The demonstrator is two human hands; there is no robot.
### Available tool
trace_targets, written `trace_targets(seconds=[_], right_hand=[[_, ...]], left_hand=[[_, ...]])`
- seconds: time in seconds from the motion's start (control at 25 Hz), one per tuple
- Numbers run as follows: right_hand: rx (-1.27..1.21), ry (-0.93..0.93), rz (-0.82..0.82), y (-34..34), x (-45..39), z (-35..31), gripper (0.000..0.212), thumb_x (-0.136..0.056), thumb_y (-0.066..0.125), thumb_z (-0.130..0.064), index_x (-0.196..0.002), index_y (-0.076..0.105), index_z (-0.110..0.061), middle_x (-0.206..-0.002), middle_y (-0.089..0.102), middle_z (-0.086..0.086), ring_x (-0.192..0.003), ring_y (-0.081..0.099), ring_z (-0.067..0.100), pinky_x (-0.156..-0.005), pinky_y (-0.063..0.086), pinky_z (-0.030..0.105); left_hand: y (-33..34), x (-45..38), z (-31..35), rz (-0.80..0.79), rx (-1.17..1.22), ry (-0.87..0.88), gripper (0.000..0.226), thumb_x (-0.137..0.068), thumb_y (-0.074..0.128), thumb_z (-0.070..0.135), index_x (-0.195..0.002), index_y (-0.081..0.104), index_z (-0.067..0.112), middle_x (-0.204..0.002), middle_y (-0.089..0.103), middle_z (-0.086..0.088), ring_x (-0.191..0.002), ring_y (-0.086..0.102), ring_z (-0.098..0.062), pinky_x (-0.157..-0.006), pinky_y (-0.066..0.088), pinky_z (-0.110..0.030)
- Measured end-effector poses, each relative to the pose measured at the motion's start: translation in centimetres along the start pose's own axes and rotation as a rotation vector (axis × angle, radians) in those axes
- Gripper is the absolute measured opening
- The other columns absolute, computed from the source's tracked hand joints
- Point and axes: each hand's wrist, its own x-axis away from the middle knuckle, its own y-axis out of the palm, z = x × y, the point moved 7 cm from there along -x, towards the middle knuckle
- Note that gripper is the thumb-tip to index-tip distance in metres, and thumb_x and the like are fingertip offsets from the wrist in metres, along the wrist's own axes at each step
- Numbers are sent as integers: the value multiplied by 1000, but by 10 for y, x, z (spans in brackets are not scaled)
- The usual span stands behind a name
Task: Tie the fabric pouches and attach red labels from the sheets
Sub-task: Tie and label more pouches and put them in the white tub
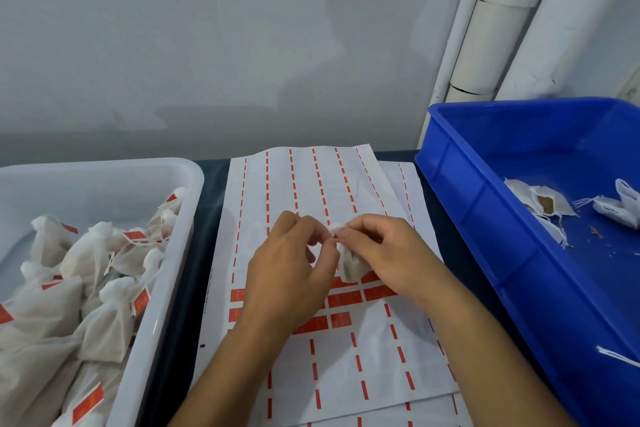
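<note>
Two hands work on one small fabric pouch above the label sheets, between two bins.

The blue bin (491, 218) on the right holds a few untied pouches (540, 204); the white bin (166, 288) on the left is full of tied pouches with red labels (104, 308). Between them lie the label sheets (304, 184), some red labels (344, 298) still on them. The right hand (384, 253) grips the pouch (351, 265); the left hand (291, 260) pinches at its neck with curled fingers.

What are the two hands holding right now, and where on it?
Both the left hand and right hand pinch one small white fabric pouch at its gathered neck, above the label sheet.
</note>
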Motion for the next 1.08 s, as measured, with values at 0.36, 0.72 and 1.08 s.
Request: trace_targets(seconds=[0.36,0.72,1.08], right_hand=[[131,-223,-26,2,7,-20,29,-90,48,-75,-117,47,-64,-97,57,-25,-97,58,-6,-67,50,3],[285,-236,-63,10,7,-17,28,-89,68,-61,-109,49,-62,-114,53,-29,-100,58,-3,-75,44,8],[283,-195,-143,20,7,-16,11,-92,65,-58,-94,56,-54,-95,57,-22,-90,57,1,-74,45,15]], left_hand=[[21,7,-26,-177,941,-766,27,-95,49,17,-69,52,13,-52,47,-1,-48,41,-12,-52,41,-27],[6,9,-24,16,1100,-722,18,-98,50,18,-84,60,13,-63,55,1,-65,51,-14,-63,49,-27],[3,13,-28,38,1127,-616,21,-105,49,28,-105,70,25,-104,78,7,-103,74,-16,-91,54,-30]])
